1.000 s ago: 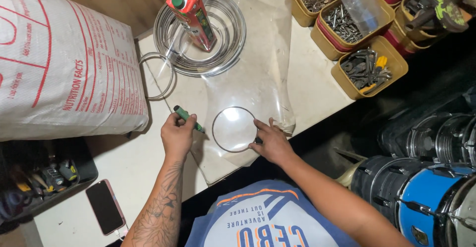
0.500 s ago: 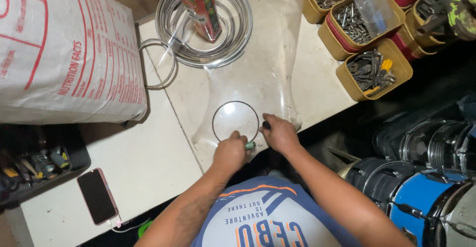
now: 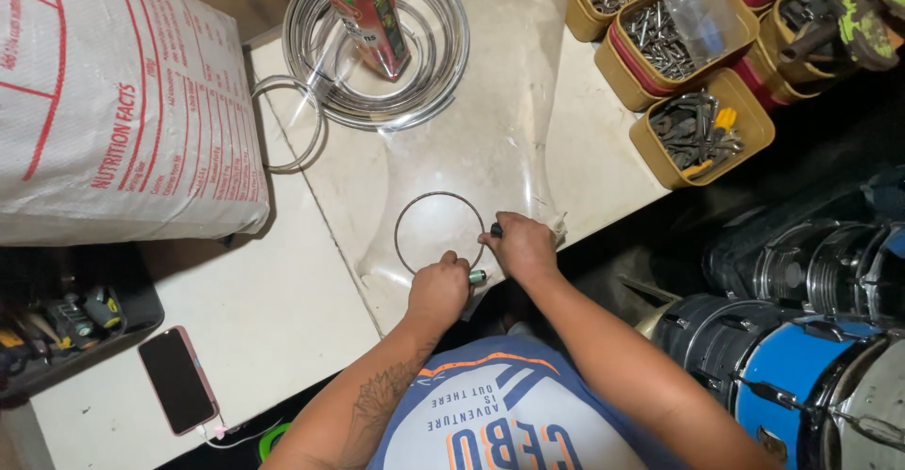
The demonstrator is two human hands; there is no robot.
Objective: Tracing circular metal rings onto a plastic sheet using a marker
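A green pen [image 3: 478, 276] is held in the closed fingers of the left hand [image 3: 437, 290]. A clear sheet [image 3: 490, 140] on the bench [image 3: 273, 319] is pressed by the right hand [image 3: 521, 245], fingers curled, beside a wire ring [image 3: 439, 233].

White sack [image 3: 113, 112] with red print, red carton [image 3: 363, 13], yellow trays [image 3: 702, 131], blue drum [image 3: 801, 376]

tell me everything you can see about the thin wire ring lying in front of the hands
The thin dark wire ring is one closed, near-perfect circle of slim metal-looking wire, nothing inside it. It lies flat on a clear plastic sheet spread over the pale tabletop, near the table's front edge. The left hand touches its lower rim, gripping a green-tipped marker; the right hand rests at its right side.
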